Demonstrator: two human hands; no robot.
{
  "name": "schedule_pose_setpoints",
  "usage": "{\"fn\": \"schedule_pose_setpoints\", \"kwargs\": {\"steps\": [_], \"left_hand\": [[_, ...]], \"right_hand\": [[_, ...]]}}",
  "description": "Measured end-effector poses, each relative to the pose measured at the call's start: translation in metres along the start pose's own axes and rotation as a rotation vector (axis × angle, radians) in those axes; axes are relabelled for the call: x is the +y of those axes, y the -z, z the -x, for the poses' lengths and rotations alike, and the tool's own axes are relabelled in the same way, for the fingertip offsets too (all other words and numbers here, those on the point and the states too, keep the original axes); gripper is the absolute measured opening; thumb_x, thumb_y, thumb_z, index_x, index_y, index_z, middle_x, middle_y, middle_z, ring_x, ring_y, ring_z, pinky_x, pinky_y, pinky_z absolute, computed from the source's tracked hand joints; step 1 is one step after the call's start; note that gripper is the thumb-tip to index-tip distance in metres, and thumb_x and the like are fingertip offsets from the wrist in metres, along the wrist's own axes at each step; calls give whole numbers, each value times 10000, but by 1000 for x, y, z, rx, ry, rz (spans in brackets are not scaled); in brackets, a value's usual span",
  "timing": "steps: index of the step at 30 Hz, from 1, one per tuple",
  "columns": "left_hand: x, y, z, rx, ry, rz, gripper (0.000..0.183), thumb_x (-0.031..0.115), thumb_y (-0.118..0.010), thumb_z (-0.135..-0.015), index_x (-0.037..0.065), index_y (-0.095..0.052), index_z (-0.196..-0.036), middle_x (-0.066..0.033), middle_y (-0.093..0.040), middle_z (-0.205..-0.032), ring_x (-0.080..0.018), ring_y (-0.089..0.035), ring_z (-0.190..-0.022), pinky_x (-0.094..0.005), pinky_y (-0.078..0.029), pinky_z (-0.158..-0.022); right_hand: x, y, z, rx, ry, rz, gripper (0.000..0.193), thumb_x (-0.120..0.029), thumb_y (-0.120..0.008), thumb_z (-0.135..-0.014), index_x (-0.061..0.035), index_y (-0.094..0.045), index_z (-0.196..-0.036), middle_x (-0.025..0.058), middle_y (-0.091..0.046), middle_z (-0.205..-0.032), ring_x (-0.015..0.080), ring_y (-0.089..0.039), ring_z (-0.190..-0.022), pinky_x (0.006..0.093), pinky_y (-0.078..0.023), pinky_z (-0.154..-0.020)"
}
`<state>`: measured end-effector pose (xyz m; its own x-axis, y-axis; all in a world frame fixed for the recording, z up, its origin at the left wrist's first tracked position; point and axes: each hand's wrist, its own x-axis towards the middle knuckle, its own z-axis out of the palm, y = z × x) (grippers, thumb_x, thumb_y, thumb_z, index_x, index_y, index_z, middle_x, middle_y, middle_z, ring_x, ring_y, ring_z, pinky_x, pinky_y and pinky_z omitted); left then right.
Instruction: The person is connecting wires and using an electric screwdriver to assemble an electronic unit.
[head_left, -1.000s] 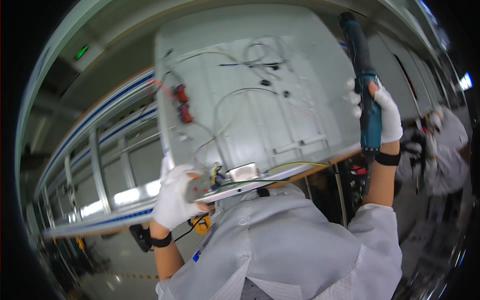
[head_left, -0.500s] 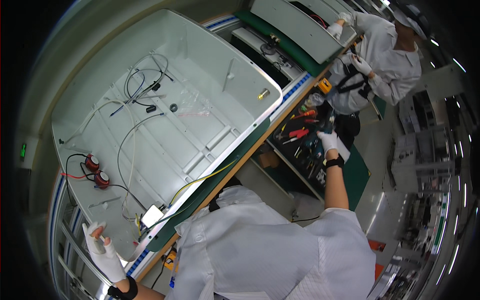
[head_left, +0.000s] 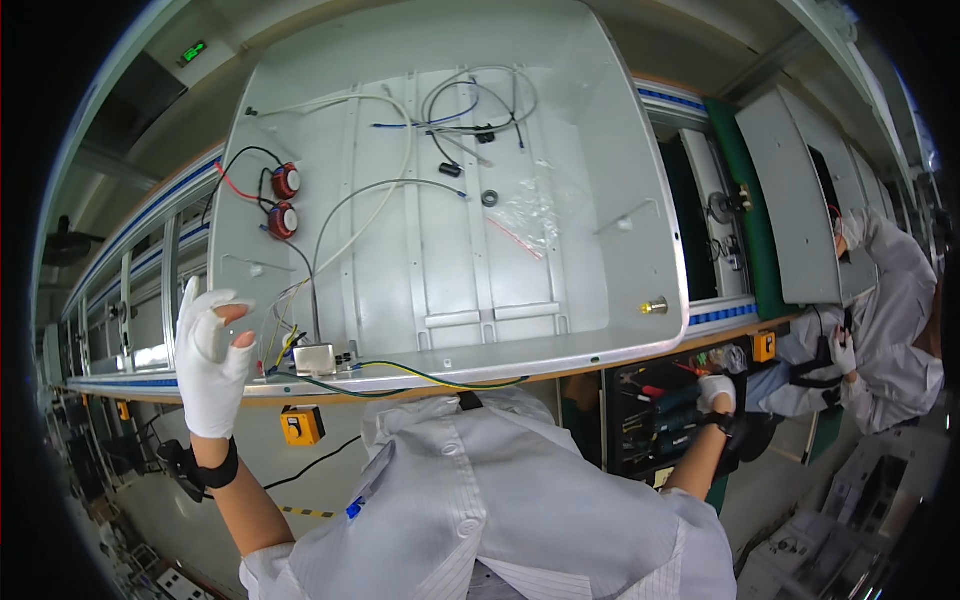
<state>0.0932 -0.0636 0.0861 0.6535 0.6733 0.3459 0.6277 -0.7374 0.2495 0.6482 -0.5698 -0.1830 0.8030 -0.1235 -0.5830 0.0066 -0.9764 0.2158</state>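
Note:
A big white metal housing (head_left: 560, 250) lies open-side up on the bench in front of me, with loose white, black and blue wires (head_left: 400, 190) inside. My left hand (head_left: 212, 360), in a white glove, is raised at the housing's near left corner with its fingers apart and nothing visible in them. Just to its right are a small silver box (head_left: 315, 358) and a yellow-green wire (head_left: 430, 378). My right hand (head_left: 715, 392), also gloved, reaches down into a dark tool tray (head_left: 640, 425) under the bench edge. I cannot see its grip.
Two red round parts (head_left: 284, 200) sit at the housing's left, a clear plastic bag (head_left: 525, 215) in its middle, a brass fitting (head_left: 655, 305) at its right rim. An orange switch box (head_left: 300, 425) hangs below the bench. A co-worker in a white coat (head_left: 890, 330) works at another housing (head_left: 790, 190).
My right hand came down from above the housing, where it held a blue-green electric screwdriver, to the tool tray. My left hand left the small box and lifted, fingers spread.

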Motion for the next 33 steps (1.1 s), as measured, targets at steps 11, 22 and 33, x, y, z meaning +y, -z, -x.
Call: {"fn": "schedule_pose_setpoints", "kwargs": {"steps": [11, 22, 33], "left_hand": [[-28, 6, -119, 184, -144, 191, 188, 182, -668, -854, 8, -640, -921, -124, -637, -890, -281, -624, -849, -374, -473, -931], [-80, -130, -125, -326, -129, -76, 255, 327, -670, -832, 80, -703, -885, -164, -652, -820, -339, -623, -834, -447, -501, -766], [-78, -141, -126, -469, -114, -105, 293, 358, -667, -828, 76, -700, -898, -147, -652, -835, -336, -621, -872, -431, -496, -785]], "right_hand": [[-338, 224, 368, 155, 1436, 79, 302, -325, -614, -833, -64, -712, -950, 147, -691, -797, 248, -687, -747, 321, -526, -683], [-600, 70, 249, 432, 1347, 50, 326, -332, -605, -875, -146, -688, -1129, 163, -695, -1003, 329, -657, -964, 423, -531, -831], [-683, 33, 231, 1157, 1376, 426, 103, -133, -585, -797, -125, -683, -824, 49, -607, -894, 227, -582, -850, 364, -447, -617]]}}
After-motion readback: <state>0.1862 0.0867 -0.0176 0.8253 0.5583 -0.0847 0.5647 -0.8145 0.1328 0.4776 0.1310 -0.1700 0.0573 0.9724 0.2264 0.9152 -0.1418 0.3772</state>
